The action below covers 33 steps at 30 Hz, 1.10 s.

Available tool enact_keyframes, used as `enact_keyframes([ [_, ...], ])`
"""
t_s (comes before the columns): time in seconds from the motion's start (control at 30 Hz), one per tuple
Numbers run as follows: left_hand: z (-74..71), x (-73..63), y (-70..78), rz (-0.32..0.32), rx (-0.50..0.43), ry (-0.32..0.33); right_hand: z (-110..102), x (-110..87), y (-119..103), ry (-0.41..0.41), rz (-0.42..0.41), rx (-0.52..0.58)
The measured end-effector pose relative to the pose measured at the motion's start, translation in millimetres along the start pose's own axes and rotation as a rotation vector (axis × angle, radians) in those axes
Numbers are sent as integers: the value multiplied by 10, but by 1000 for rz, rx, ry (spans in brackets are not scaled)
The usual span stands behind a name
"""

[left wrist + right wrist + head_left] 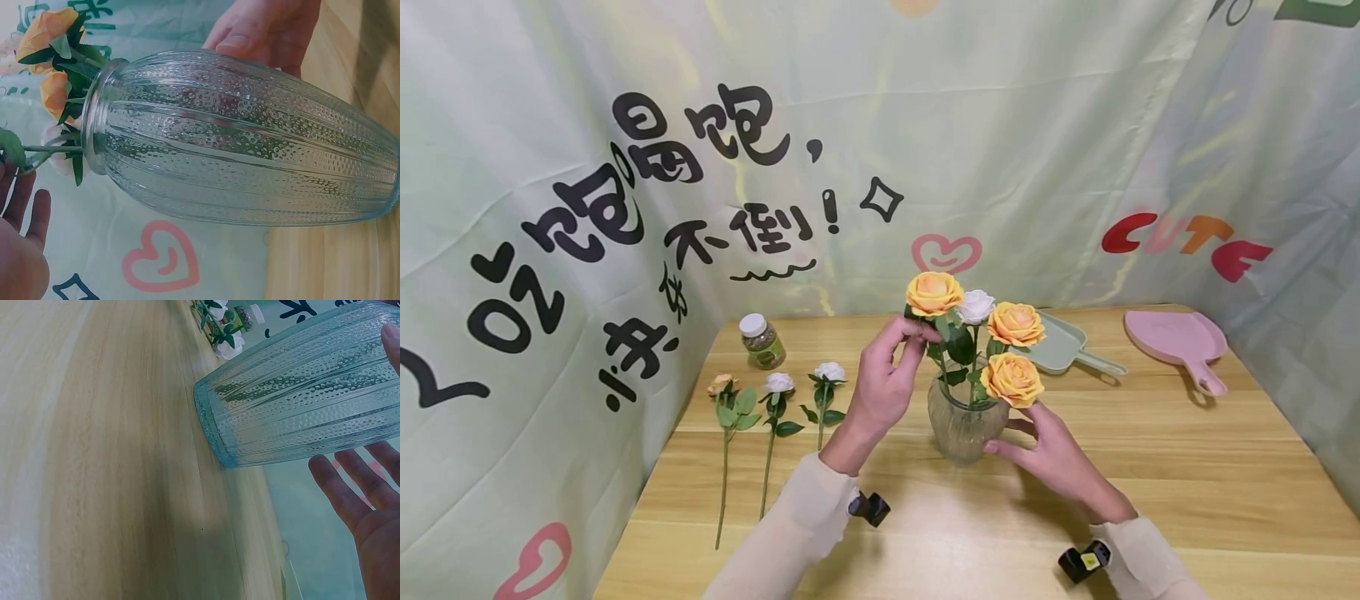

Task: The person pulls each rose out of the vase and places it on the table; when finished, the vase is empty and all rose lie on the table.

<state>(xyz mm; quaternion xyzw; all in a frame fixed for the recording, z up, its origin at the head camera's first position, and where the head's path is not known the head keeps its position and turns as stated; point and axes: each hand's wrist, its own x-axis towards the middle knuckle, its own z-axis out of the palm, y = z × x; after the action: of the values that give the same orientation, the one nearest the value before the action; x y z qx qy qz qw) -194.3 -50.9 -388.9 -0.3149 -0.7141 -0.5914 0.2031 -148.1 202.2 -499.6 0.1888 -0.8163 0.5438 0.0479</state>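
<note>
Wooden table (1150,467): glass vase (964,425) is steadied by the right hand's (1051,454) straight fingers while a rose stem (942,360) is pinched by the left hand (883,383), just above the vase's mouth.

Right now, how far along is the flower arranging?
Four roses already stand in the glass vase. The left hand pinches the stem under the top orange rose, while the right hand steadies the vase. Three loose roses lie on the table, not yet placed.
</note>
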Motion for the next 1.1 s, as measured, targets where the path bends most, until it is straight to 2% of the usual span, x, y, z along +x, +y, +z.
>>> enact_keyframes([
  [0.1,-21,15,2,32,5,8,-1,0,-5,0,3,-1],
  [0.23,-76,66,64,54,-54,62,-3,-3,-5,-2,6,-2],
  [0.43,-252,237,262,10,-136,179,-10,-10,-1,2,7,-3],
  [0.53,-404,335,361,-21,-207,226,-12,-9,1,1,3,-4],
  [0.67,-692,443,423,15,-313,334,-4,-4,2,-2,4,-1],
  [0.73,-839,463,418,38,-331,384,0,-3,2,-3,2,2],
  [0.8,-957,453,394,27,-319,409,0,-4,1,-1,-4,3],
  [0.87,-1032,415,339,-13,-284,388,-3,-8,-3,1,-9,0],
  [0.93,-1064,353,245,-106,-225,339,-6,-12,-9,2,-11,-2],
  [0.97,-1066,311,186,-166,-189,300,-7,-12,-10,3,-12,-4],
  [1.1,-994,47,-135,-488,-28,85,3,-5,-2,-2,-6,-6],
])
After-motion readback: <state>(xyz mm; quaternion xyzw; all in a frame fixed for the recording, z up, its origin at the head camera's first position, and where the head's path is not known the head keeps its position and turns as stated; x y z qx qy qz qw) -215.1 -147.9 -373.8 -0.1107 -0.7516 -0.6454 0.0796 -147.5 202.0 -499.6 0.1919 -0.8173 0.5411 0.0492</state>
